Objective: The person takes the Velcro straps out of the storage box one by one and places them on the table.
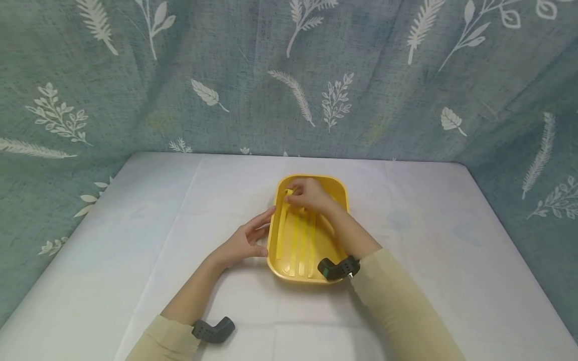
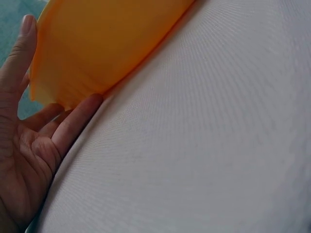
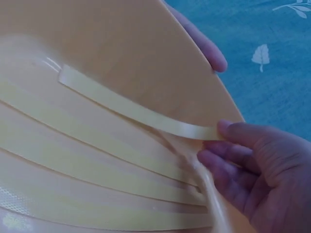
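Note:
A yellow plastic tray (image 1: 298, 279) with rounded corners lies on the white cloth, its wall orange in the left wrist view. My right hand (image 1: 311, 194) reaches inside and pinches the far end of a thin pale yellow strip (image 3: 131, 108) between thumb and fingers. That strip runs along the tray's left wall. Several similar strips (image 3: 87, 128) lie side by side on the tray floor. From outside, my left hand (image 1: 244, 243) touches the tray's left side with extended fingers (image 2: 80, 119), thumb apart from them.
White cloth (image 1: 149, 281) covers the table around the tray. Behind and beside it hangs a blue-green curtain (image 1: 253, 75) with white leaf prints. A dark wrist device (image 1: 214, 331) is on the left arm, another dark device (image 1: 338, 268) on the right.

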The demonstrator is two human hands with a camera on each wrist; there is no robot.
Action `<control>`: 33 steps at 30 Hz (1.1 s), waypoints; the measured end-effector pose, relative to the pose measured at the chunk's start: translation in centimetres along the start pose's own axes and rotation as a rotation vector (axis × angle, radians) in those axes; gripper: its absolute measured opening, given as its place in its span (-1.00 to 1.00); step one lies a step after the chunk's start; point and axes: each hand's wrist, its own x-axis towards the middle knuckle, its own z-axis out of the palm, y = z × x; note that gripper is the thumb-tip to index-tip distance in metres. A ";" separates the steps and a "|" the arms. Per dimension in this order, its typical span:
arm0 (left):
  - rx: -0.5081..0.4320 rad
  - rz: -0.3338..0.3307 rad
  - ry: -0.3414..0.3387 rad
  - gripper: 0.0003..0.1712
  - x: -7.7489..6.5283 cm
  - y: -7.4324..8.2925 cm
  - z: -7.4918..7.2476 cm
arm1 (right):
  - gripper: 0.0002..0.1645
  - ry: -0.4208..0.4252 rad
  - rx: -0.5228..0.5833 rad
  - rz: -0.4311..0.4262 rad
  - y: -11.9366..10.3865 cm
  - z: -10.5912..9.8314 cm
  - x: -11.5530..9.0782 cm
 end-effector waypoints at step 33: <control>-0.026 0.010 -0.003 0.15 0.0 0.0 0.2 | -0.01 -0.075 0.612 -0.128 -0.8 -2.1 -1.1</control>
